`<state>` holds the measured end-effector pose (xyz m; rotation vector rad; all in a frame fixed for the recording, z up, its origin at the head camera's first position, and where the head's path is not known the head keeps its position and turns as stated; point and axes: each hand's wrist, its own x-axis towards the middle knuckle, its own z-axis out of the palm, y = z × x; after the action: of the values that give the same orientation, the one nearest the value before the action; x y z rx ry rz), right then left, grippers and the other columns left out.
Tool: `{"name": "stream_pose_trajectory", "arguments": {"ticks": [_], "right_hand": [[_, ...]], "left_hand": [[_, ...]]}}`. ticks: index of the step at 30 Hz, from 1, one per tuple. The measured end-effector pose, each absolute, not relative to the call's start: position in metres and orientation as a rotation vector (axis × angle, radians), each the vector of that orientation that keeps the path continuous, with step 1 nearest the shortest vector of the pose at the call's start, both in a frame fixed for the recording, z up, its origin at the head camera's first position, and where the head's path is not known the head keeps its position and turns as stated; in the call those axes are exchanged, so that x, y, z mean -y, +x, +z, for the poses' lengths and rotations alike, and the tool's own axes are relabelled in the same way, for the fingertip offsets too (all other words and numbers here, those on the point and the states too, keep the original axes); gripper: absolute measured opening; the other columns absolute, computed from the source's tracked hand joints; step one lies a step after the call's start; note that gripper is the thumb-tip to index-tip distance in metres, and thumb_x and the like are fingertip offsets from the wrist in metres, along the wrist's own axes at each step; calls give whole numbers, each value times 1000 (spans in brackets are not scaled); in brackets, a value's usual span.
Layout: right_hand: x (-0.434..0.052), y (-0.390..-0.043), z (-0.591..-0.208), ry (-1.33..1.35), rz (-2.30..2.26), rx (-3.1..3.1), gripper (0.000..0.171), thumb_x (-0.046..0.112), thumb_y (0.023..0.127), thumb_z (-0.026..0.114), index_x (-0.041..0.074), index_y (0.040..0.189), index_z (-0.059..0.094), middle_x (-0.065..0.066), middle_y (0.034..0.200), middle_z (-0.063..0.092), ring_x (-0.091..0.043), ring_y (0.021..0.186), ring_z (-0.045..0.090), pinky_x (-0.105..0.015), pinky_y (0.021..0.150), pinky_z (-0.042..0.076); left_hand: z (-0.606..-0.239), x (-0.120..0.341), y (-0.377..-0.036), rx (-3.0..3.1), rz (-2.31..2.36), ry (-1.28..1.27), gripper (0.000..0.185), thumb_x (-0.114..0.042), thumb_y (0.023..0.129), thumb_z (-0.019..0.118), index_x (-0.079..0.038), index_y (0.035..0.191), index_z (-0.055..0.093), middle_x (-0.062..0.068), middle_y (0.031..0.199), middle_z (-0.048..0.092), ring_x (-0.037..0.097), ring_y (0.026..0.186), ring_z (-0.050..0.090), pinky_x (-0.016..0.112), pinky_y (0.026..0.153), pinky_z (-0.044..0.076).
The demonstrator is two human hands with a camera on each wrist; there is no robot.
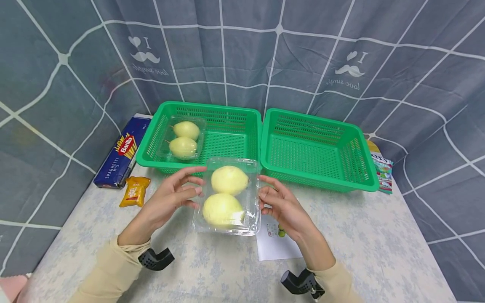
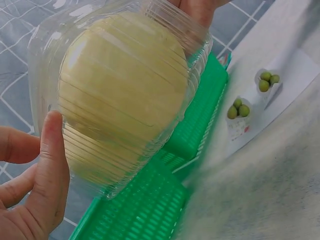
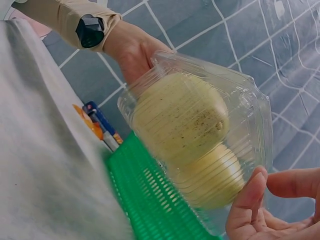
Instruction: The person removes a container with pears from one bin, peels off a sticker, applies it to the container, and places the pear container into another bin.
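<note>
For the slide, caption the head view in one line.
Both hands, left hand and right hand, hold a clear clamshell of two pears above the table, before two green baskets.

The yellow packet (image 1: 373, 147) behind the right green plastic basket (image 1: 318, 149) is mostly hidden by that basket's rim, and the colourful printed pack (image 1: 383, 173) beside it is half covered too, its lettering too small to read. The white printed card (image 1: 275, 242) in front of the basket lies partly under the right hand (image 1: 285, 205)
</note>
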<state>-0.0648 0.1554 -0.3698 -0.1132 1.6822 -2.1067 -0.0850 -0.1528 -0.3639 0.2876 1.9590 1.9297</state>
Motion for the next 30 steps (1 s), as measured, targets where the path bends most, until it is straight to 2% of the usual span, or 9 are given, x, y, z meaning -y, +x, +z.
{"name": "stream_pose_trajectory", "arguments": {"ticks": [12,21,30], "right_hand": [[-154,-55,-389,-20,-2151,-1655,56,7,100,53,10,153,32,9,91,58,-5,77,56,-19,69,48],[-152,-48,-406,40,-2164,-1579,57,7,100,54,12,153,33,10,88,59,-5,76,57,-20,69,48],[-150,-44,-425,117,-2141,-1551,56,9,101,54,13,153,34,10,87,59,-5,77,58,-21,71,49]], "left_hand": [[-374,152,-77,-1972,1862,264,58,-11,100,59,-7,153,36,11,121,52,16,98,64,35,80,61],[-391,154,-68,-1940,1840,232,60,-12,99,59,-6,154,35,7,120,53,17,99,64,36,81,60],[-404,153,-66,-1931,1805,206,62,-12,98,60,-8,154,34,20,127,49,26,104,59,40,80,60]]}}
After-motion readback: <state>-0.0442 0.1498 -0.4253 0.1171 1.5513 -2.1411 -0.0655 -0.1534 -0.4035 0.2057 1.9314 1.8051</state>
